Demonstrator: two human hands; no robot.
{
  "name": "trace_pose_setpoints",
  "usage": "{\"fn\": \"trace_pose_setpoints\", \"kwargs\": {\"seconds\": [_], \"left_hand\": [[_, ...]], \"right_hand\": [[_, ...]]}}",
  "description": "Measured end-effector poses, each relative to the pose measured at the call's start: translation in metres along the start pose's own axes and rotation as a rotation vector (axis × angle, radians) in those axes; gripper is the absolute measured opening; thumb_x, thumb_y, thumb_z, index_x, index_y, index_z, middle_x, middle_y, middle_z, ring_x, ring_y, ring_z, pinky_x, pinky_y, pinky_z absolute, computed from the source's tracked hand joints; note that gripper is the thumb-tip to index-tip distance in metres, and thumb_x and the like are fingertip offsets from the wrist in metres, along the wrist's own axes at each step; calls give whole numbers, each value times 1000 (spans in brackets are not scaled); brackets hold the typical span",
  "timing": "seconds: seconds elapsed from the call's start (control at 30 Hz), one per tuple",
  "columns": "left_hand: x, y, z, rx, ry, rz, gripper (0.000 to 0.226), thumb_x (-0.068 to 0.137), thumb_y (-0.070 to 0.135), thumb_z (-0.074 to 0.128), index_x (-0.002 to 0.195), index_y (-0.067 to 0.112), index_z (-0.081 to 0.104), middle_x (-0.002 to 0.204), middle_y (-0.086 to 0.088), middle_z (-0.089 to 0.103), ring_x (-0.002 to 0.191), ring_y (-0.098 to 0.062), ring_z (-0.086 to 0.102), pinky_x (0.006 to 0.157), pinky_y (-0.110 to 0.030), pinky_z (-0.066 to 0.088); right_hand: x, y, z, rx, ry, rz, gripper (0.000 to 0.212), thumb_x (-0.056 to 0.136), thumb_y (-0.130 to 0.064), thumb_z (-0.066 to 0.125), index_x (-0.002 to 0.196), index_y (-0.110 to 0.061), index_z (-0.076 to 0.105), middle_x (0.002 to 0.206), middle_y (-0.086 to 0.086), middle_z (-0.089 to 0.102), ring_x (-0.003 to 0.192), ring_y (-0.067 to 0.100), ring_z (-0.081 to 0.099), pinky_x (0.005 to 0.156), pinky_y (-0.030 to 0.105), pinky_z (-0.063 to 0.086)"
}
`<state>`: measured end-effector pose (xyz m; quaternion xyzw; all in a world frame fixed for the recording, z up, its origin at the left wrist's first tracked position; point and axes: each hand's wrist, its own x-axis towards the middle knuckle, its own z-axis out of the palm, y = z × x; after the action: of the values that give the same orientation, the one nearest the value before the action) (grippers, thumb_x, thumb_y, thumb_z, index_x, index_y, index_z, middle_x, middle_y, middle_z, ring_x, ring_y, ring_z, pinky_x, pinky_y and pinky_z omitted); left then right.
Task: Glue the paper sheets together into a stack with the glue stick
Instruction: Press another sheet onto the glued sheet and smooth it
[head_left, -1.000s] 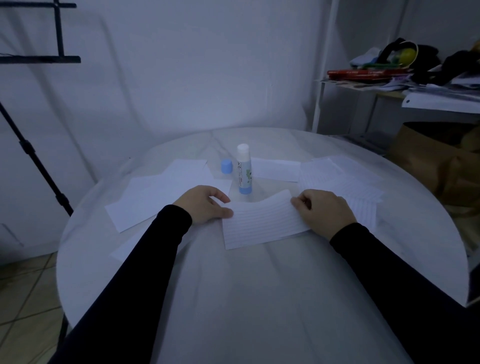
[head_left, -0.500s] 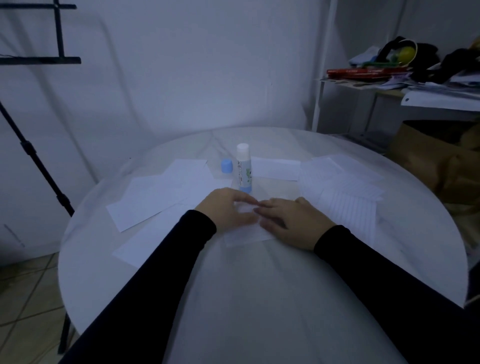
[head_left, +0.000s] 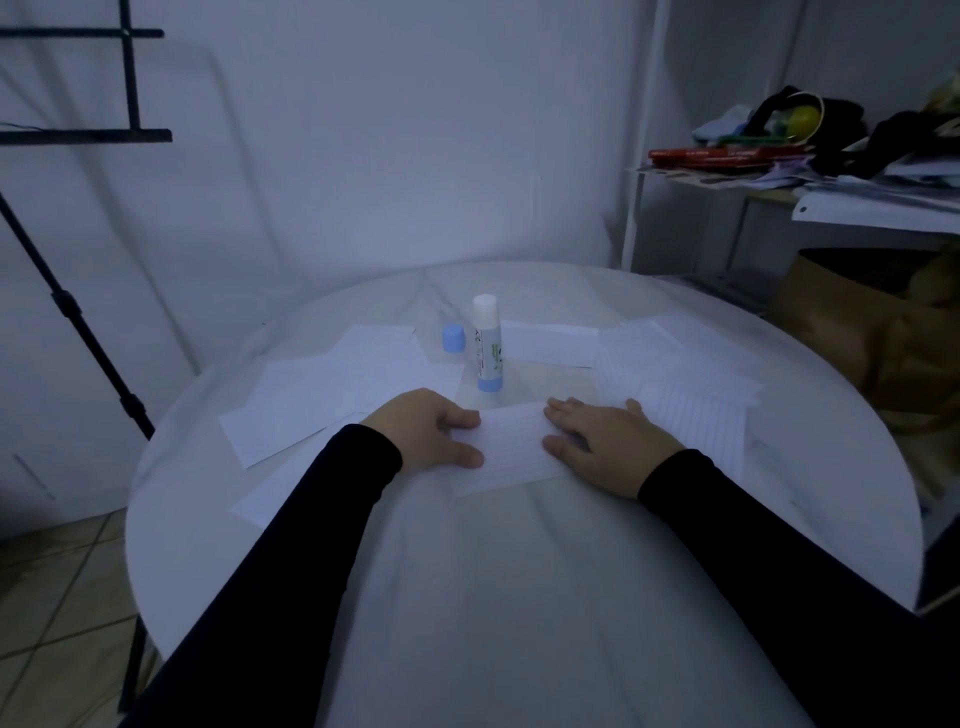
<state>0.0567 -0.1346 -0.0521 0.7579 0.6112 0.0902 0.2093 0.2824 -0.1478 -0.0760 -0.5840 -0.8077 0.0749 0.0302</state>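
I see a lined paper sheet (head_left: 511, 449) flat on the round table (head_left: 519, 597), just nearer me than the upright glue stick (head_left: 487, 343). My left hand (head_left: 428, 431) rests on the sheet's left edge, fingers loosely bent; whether it pinches the edge I cannot tell. My right hand (head_left: 605, 441) lies flat and released on the sheet's right end, hiding it. The blue cap (head_left: 453, 338) stands just left of the glue stick. More sheets (head_left: 332, 389) spread left and right of it, their edges blurring together in the dim light.
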Motion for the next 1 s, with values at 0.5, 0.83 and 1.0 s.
{"fn": "trace_pose_setpoints", "kwargs": {"seconds": [0.5, 0.83, 1.0], "left_hand": [[-2, -8, 0, -39, -68, 67, 69, 68, 35, 83, 131, 27, 57, 141, 23, 44, 128, 0, 43, 101, -12, 24], [-5, -10, -5, -132, 80, 59, 61, 66, 35, 85, 122, 34, 63, 129, 14, 58, 122, -3, 50, 98, -14, 31], [-2, -15, -4, -92, -15, 40, 48, 69, 26, 84, 114, 29, 69, 122, 18, 62, 114, -1, 54, 97, -13, 33]], "right_hand": [[-5, 14, -3, 186, -28, -115, 49, 94, -33, 52, 141, -39, 38, 153, -23, 21, 142, -4, 13, 115, 52, -7], [-4, 19, -1, 201, 21, -112, 49, 97, -15, 44, 143, -31, 38, 154, -15, 24, 143, 0, 15, 115, 48, -6], [-4, 17, 0, 172, -4, -100, 50, 98, -16, 42, 144, -32, 35, 154, -17, 22, 143, -1, 14, 115, 50, -5]]}}
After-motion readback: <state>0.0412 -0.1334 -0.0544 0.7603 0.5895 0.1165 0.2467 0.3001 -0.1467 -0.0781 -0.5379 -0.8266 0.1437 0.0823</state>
